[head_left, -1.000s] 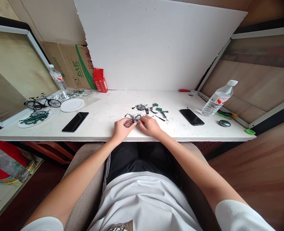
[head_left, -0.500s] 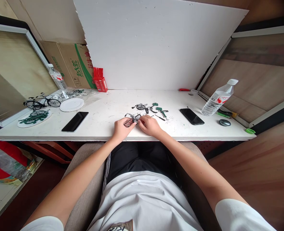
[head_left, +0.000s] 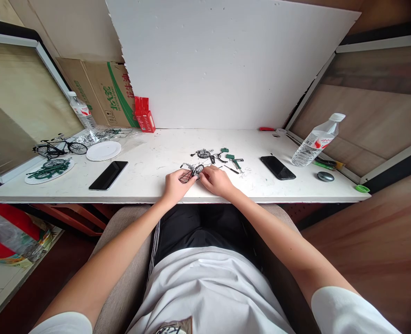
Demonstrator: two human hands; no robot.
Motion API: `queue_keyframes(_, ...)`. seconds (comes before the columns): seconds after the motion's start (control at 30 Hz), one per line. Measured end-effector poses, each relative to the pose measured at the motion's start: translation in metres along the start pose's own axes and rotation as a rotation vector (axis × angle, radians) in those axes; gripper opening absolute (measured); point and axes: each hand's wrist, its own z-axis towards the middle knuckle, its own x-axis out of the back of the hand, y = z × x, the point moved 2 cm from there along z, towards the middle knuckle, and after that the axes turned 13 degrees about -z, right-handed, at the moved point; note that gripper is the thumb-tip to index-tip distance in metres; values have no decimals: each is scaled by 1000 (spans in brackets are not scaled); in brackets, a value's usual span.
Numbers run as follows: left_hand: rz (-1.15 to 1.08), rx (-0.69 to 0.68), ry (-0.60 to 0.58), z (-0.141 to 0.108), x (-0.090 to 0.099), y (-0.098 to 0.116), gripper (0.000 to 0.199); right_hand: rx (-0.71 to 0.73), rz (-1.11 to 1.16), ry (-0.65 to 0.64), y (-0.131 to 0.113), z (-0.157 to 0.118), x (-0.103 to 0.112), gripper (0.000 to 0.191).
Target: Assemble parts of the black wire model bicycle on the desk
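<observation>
Near the front edge of the white table [head_left: 142,185], my left hand [head_left: 176,186] is closed on a small black model bicycle [head_left: 191,173]. My right hand [head_left: 217,180] has its fingers pinched together at the right side of the same model, by a wheel. Whatever lies between those fingertips is too small to make out. Just beyond my hands lie a loose black wheel part [head_left: 203,153], thin black pieces, and green parts [head_left: 236,160].
Phones lie at left [head_left: 108,176] and right [head_left: 277,167]. A water bottle [head_left: 318,140] stands at right, near a dark oval object [head_left: 325,176]. At left are a finished model bicycle [head_left: 61,146], a white disc [head_left: 103,150], another bottle [head_left: 83,113] and a red box [head_left: 145,116].
</observation>
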Motion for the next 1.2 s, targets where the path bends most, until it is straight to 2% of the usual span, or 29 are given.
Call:
queue_keyframes(0.53, -40, 15, -3, 1, -1, 3, 26, -41, -3, -38, 1, 0, -1, 45)
queue_keyframes(0.6, -41, 19, 1, 2, 0, 2, 26, -61, 19, -7, 0, -1, 1, 40)
queue_keyframes(0.73, -49, 29, 23, 2, 1, 0, 27, -66, 77, 35, -2, -2, 4, 16)
queue_keyframes(0.83, -51, 34, 32, 3, 1, -2, 26, -69, 81, 40, -3, -2, 5, 10)
queue_keyframes(1.07, -65, 43, 18, 3, 1, -3, 25, -44, -8, 26, -1, -1, 2, 33)
queue_keyframes(1.2, -66, 45, 31, 3, 1, 1, 26, -59, 3, 24, -1, 0, 3, 37)
